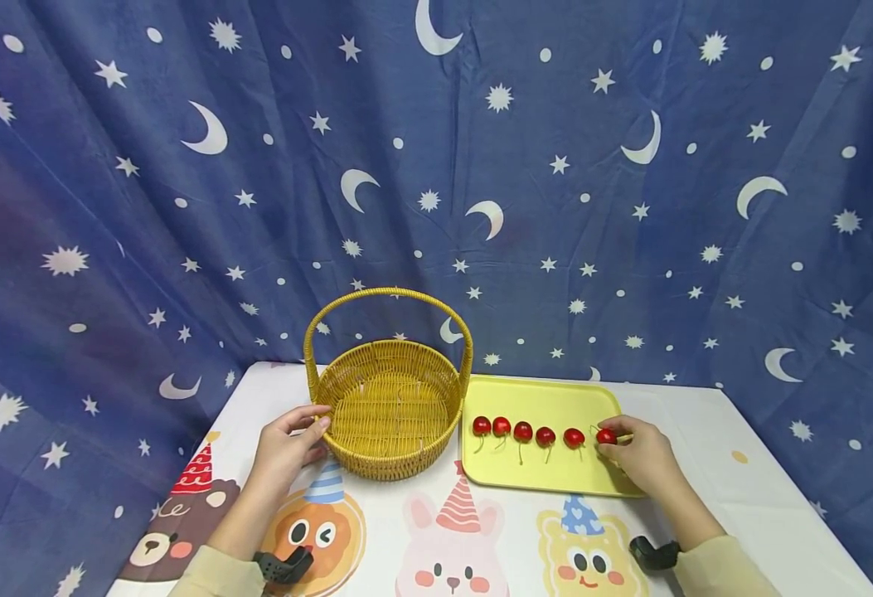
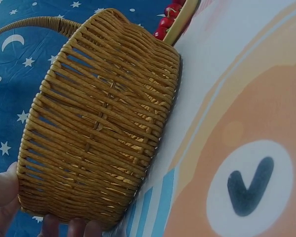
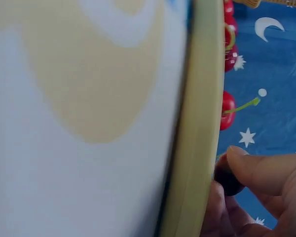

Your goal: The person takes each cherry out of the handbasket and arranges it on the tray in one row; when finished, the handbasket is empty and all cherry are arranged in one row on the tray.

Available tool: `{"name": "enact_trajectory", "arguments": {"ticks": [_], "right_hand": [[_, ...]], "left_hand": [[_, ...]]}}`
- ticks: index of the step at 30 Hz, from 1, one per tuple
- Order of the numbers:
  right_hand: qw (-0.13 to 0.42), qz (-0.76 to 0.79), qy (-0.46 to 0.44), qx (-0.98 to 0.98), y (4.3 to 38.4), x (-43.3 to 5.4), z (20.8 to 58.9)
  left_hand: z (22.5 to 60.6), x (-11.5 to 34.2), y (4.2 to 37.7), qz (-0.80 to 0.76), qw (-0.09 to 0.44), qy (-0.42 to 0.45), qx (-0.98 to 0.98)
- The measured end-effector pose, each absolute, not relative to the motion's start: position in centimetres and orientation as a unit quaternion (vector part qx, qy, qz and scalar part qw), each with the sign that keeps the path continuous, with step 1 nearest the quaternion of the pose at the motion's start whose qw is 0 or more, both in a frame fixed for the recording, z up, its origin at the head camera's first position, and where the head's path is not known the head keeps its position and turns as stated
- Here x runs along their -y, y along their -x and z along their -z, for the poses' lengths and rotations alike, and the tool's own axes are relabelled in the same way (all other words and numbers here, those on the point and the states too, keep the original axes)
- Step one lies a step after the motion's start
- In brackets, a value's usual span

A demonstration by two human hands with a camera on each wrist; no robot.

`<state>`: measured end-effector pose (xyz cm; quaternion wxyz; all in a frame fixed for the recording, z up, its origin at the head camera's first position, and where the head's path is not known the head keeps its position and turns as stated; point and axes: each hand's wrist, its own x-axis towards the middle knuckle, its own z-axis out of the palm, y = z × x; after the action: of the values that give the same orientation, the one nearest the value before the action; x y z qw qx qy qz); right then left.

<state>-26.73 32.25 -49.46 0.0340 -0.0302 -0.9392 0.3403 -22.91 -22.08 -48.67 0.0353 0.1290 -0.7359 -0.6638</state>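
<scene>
A yellow-brown wicker basket (image 1: pixel 387 468) with a tall arched handle stands upright, its inside facing me. My left hand (image 1: pixel 290 444) holds its left side; in the left wrist view the thumb (image 2: pixel 4 187) lies at the rim and fingertips show along the basket wall (image 2: pixel 98 123). To the right is a yellow tray (image 1: pixel 540 477) with several red cherries (image 1: pixel 523 431) in a row, green stems showing. Over the tray's right side, my right hand (image 1: pixel 641 452) pinches the rightmost cherry (image 1: pixel 606 436) between thumb and fingers. That cherry (image 3: pixel 229 180) looks dark in the right wrist view.
A white tablecloth (image 1: pixel 436 531) printed with cartoon animals in party hats covers the table. Behind hangs a blue curtain (image 1: pixel 421 232) with moons and stars. The basket's right side stands close against the tray's left edge.
</scene>
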Motion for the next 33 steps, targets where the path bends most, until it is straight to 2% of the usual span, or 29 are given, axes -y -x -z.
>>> {"name": "enact_trajectory", "arguments": {"ticks": [19, 33], "right_hand": [[0.010, -0.313, 0.025, 0.949, 27.6, -31.9, 50.3], [-0.006, -0.322, 0.021, 0.946, 27.3, -32.1, 48.9]], "left_hand": [[49.1, 22.3, 23.2, 0.665, 0.028, -0.132, 0.734], [48.7, 22.3, 23.0, 0.665, 0.032, -0.125, 0.735]]}}
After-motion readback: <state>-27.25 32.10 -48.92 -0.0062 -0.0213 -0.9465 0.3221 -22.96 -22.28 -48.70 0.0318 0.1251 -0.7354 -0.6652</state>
